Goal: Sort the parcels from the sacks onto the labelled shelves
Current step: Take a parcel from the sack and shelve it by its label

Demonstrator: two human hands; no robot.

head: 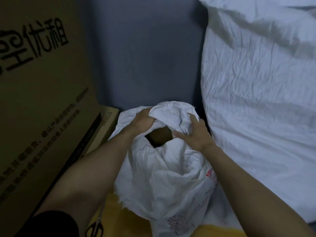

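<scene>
A white woven sack [164, 178] lies open in front of me, its mouth at the far end. My left hand [143, 121] grips the bunched rim of the sack on the left side. My right hand [195, 132] clutches a fold of the rim on the right. Between the two hands, a brown cardboard parcel [159, 136] shows through the opening, mostly hidden by the fabric. No shelf is in view.
A large full white sack [259, 93] fills the right side. A big printed cardboard box [39, 93] stands at the left with a smaller box [107, 124] behind it. Scissors [95, 226] lie on a yellow surface [109, 209] near my left arm. A grey wall [147, 53] is ahead.
</scene>
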